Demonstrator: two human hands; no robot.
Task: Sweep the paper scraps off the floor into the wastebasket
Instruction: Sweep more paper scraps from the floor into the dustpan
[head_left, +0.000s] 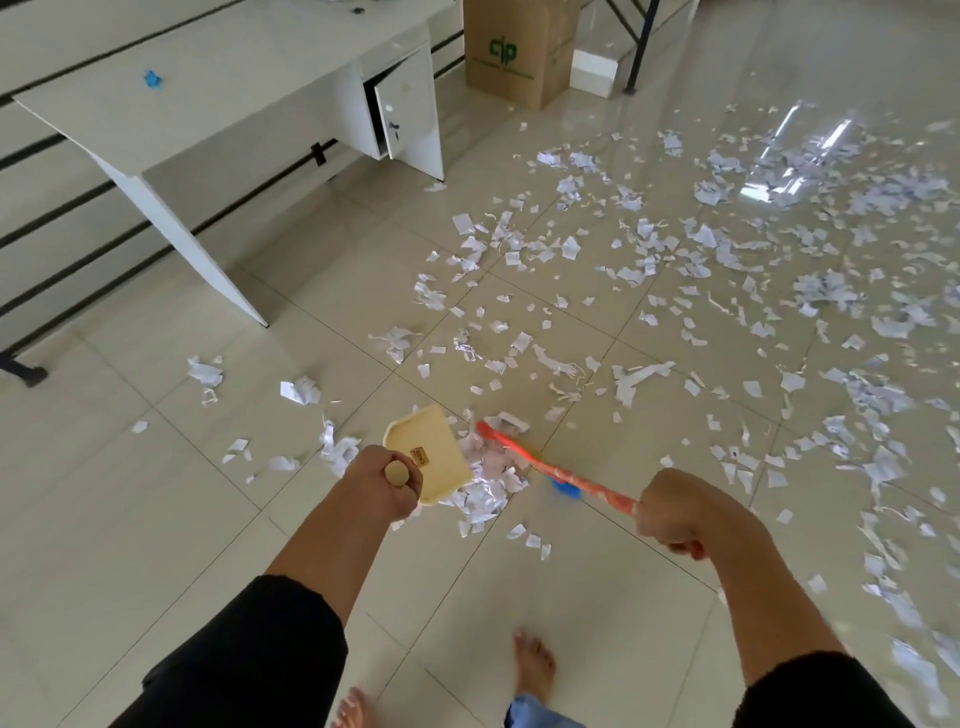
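White paper scraps (649, 270) lie scattered over the beige tiled floor, thickest to the right and far side. My left hand (382, 483) grips the handle of a cream dustpan (431, 457) set on the floor, its mouth facing right. A small heap of scraps (488, 483) lies against the pan's mouth. My right hand (675, 512) grips the red handle of a broom (550, 470) whose blue bristle end touches the floor beside that heap. No wastebasket is in view.
A white desk (218, 88) with an open cabinet door stands at the upper left. A cardboard box (511, 49) and a white box (595, 70) sit at the far side. My bare feet (535, 670) stand at the bottom.
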